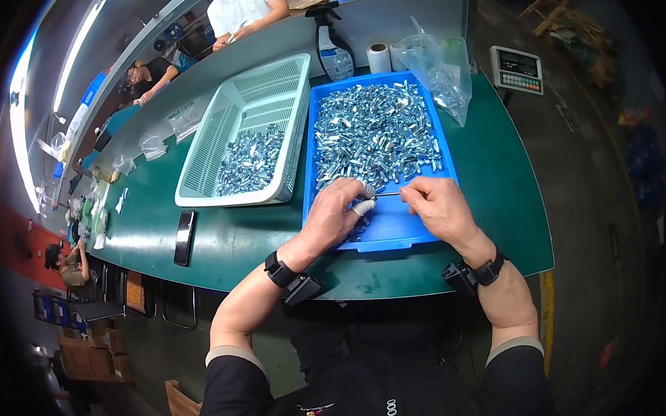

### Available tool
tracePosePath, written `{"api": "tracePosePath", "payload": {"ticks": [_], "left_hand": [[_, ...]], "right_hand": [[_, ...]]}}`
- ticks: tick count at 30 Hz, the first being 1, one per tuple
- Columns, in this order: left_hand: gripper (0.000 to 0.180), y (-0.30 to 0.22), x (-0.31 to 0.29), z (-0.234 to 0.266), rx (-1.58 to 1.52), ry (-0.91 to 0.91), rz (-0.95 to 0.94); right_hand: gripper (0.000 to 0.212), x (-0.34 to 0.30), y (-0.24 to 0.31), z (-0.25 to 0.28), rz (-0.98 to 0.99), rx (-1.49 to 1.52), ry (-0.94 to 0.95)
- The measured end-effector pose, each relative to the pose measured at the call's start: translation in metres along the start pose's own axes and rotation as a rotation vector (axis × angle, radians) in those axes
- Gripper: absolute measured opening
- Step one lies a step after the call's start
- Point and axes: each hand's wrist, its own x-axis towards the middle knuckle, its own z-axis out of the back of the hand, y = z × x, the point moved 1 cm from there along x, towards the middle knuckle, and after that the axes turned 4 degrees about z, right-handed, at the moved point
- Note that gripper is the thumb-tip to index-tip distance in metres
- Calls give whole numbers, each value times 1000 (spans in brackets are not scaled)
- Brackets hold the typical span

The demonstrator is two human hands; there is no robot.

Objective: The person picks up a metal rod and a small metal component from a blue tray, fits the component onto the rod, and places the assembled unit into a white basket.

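A blue tray (pixel 391 232) full of small shiny metal parts (pixel 376 129) lies in front of me on the green table. Over its near end my left hand (pixel 335 212) is closed in a pinch, with pale wraps on the thumb and a finger. What it pinches is mostly covered by the fingers; it looks like one of the small metal parts. My right hand (pixel 441 210) is closed on a thin metal rod (pixel 387 194), whose far end reaches the left fingertips. Left of the tray stands a pale green plastic basket (pixel 234 201) with a heap of similar parts in it.
A phone (pixel 185 237) lies left of the tray. Behind the tray are a spray bottle (pixel 334 50), a tape roll (pixel 378 58) and a clear plastic bag (pixel 444 72). A digital scale (pixel 517 71) stands at the right. Other people work beyond the partition (pixel 280 52) and at far left.
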Motion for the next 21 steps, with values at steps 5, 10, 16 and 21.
{"api": "tracePosePath", "payload": {"ticks": [5, 10, 16, 21], "left_hand": [[17, 1, -1, 2, 73, -18, -62], [18, -3, -1, 3, 65, -22, -65], [19, -12, 1, -3, 46, -15, -190], [19, -20, 0, -5, 53, -14, -228]], "right_hand": [[28, 0, 6, 4, 1, -12, 52], [36, -2, 11, 3, -69, 10, 93], [41, -2, 3, -3, -81, 57, 136], [47, -2, -1, -10, -112, 90, 191]]}}
